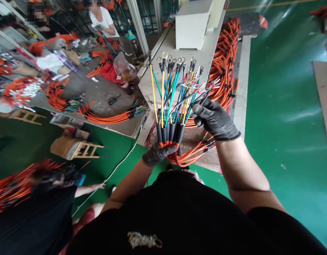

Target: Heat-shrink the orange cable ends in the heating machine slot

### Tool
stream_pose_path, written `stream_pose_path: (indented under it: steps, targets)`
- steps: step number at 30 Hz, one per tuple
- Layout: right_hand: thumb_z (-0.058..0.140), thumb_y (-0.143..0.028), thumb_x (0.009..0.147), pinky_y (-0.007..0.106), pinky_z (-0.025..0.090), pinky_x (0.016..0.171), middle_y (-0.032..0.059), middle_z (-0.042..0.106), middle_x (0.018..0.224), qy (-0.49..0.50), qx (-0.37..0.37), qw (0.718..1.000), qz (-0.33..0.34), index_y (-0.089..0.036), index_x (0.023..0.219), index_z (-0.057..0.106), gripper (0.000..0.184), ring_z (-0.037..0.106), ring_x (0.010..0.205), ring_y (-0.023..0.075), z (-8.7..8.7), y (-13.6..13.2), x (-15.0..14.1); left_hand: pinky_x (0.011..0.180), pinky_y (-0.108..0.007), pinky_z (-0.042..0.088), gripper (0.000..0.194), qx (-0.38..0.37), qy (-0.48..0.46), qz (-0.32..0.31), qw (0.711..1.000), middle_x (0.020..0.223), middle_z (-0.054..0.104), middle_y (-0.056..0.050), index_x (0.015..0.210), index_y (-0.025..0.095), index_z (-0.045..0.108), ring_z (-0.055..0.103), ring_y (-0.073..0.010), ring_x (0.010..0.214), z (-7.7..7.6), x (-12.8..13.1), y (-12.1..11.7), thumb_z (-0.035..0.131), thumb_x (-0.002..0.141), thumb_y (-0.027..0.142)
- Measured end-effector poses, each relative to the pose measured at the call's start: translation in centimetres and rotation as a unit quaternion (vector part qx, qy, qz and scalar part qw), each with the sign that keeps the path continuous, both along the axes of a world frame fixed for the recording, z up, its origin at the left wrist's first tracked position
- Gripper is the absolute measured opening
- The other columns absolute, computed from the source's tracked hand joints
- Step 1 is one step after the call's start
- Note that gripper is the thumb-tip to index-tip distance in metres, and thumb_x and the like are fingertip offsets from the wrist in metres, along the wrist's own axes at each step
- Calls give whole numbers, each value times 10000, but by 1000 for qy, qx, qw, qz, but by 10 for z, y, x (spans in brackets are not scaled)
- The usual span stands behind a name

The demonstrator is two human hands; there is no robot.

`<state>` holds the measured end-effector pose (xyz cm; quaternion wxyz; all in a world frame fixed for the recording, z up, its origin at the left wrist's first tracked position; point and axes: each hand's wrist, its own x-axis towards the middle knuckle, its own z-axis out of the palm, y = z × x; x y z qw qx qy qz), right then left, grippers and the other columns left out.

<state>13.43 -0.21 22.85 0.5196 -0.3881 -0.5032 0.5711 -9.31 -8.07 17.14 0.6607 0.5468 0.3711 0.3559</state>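
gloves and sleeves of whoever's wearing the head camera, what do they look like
The left hand and right hand wear dark grey gloves that cover the fingers. The right cuff has fine, lighter rings. The short sleeves are black, leaving the forearms bare. No lettering is visible on either glove.

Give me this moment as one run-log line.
left hand: holds orange cables below black sleeves | right hand: at dark leads, grip unclear | coloured wires: fanned out, many ring-tipped

Green floor, orange cables, grey gloves, yellow and teal wires
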Motion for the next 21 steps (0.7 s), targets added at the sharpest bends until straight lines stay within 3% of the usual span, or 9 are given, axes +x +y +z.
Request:
stream_pose_path:
  steps: [6, 10, 15, 21]
  targets:
    - [889, -624, 806, 218, 534, 472, -42, 645, 640, -36, 13, 999, -1, -233, 776, 610, 481, 576, 504, 84, -8, 0, 1, 709, -342, 601, 489, -49, -10, -1, 999, 700, 717, -32, 874, 202, 703, 715, -214, 712, 9, 5, 2, 875, 768, 647]
    - [884, -673, 788, 201, 458, 425, -55, 637, 660, -20, 11, 1000, -15, -232, 805, 624, 512, 537, 486, 69, -14, 5, 4, 725, -386, 614, 498, -58, -10, 3, 998, 699, 718, -39, 838, 216, 677, 709, -238, 718, 12, 7, 2, 886, 733, 655]
    - [712, -739, 920, 224, 307, 363, -86, 519, 600, 29, -34, 999, -17, -253, 965, 686, 489, 407, 412, 69, -15, 18, 13, 692, -377, 601, 491, -61, -29, -22, 997, 690, 731, -44, 786, 207, 653, 712, -231, 670, 10, 6, 4, 886, 754, 638]
    - [844, -613, 860, 216, 334, 411, -93, 482, 616, 30, -15, 999, -38, -260, 839, 620, 419, 396, 446, 60, -11, 24, 5, 715, -346, 594, 481, -45, -38, -18, 998, 655, 717, -40, 773, 173, 674, 723, -226, 688, 6, 4, 4, 896, 783, 600]
